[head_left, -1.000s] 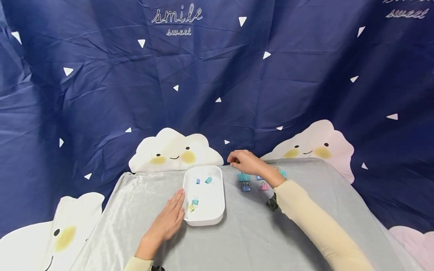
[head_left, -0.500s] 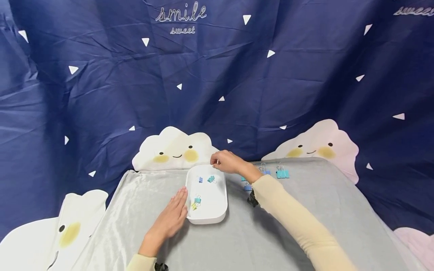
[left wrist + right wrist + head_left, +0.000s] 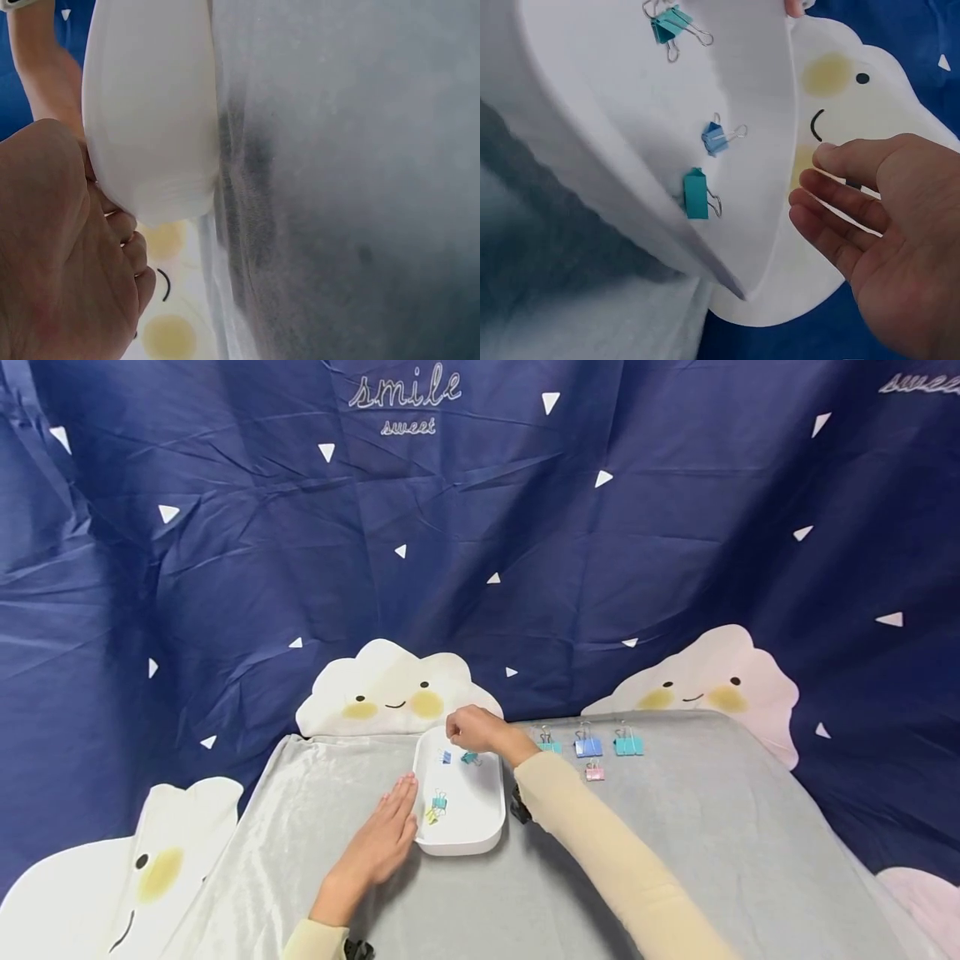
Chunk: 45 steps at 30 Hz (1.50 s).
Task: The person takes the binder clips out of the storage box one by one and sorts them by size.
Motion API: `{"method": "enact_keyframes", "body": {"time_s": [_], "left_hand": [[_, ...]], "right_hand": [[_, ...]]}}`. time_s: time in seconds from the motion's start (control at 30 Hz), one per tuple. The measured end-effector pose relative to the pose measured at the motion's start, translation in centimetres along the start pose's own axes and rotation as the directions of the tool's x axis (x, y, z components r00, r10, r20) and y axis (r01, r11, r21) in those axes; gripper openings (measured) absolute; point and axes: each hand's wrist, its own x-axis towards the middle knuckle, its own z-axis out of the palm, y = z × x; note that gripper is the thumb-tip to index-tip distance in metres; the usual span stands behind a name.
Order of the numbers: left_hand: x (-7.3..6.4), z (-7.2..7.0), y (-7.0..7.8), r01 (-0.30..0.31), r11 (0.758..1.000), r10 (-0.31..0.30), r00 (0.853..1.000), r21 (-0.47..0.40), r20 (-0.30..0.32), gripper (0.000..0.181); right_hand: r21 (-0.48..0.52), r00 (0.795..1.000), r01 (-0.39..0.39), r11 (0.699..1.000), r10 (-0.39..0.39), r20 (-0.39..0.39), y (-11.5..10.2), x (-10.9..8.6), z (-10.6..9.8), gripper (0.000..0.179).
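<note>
A white tray (image 3: 491, 793) rests on the grey cloth and holds several binder clips: a small blue clip (image 3: 446, 757), a teal clip (image 3: 470, 757), another teal clip (image 3: 439, 802) and a yellow clip (image 3: 432, 816). My left hand (image 3: 382, 835) lies with straight fingers against the tray's left side. Over the tray's far end hovers my right hand (image 3: 480, 729). In the right wrist view, that hand (image 3: 885, 232) has loosely bent fingers, thumb near the index fingertip, and nothing shows between them.
Right of the tray stand more binder clips: a teal one (image 3: 550, 747), a blue one (image 3: 588, 746), another teal one (image 3: 628, 744) and a pink one (image 3: 595, 771). Behind the cloth (image 3: 675, 827) hangs a navy curtain (image 3: 465, 510) with white clouds.
My right hand has moved left from above the clips on the cloth to over the tray's far end. My left hand stays at the tray's side. The clips in the tray look the same.
</note>
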Motion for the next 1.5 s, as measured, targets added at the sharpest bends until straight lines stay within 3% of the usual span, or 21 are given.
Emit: {"method": "enact_keyframes", "body": {"time_s": [0.2, 0.4, 0.63, 0.9, 1.13, 1.3, 1.5], "left_hand": [[0.1, -0.1, 0.0, -0.001, 1.0, 0.001, 1.0, 0.02, 0.009, 0.057], [0.0, -0.1, 0.0, 0.004, 1.0, -0.004, 1.0, 0.005, 0.012, 0.057], [0.2, 0.0, 0.1, 0.01, 1.0, -0.01, 1.0, 0.009, 0.026, 0.058], [0.2, 0.0, 0.2, 0.017, 1.0, -0.017, 1.0, 0.006, 0.019, 0.058], [0.1, 0.1, 0.0, 0.025, 1.0, -0.025, 0.999, 0.006, 0.033, 0.058], [0.1, 0.2, 0.0, 0.016, 1.0, -0.016, 1.0, 0.001, 0.018, 0.058], [0.0, 0.1, 0.1, 0.011, 1.0, -0.011, 1.0, -0.001, 0.018, 0.058]], "right_hand": [[-0.001, 0.994, -0.078, 0.997, 0.078, 0.073, -0.1, 0.6, 1.3, 0.01], [-0.066, 0.979, -0.096, 0.993, 0.107, 0.176, 0.0, 0.3, 2.8, 0.036], [-0.144, 0.941, -0.151, 0.978, 0.187, 0.283, -0.2, -0.9, 3.6, 0.046], [-0.178, 0.948, -0.127, 0.976, 0.172, 0.268, 0.6, -1.1, 3.9, 0.021], [-0.126, 0.964, -0.121, 0.985, 0.147, 0.222, 0.9, -1.2, 4.1, 0.002], [-0.074, 0.967, -0.125, 0.989, 0.138, 0.216, 0.9, -1.3, 4.1, 0.016], [-0.09, 0.967, -0.104, 0.99, 0.122, 0.223, 0.9, -1.2, 4.2, 0.022]]}}
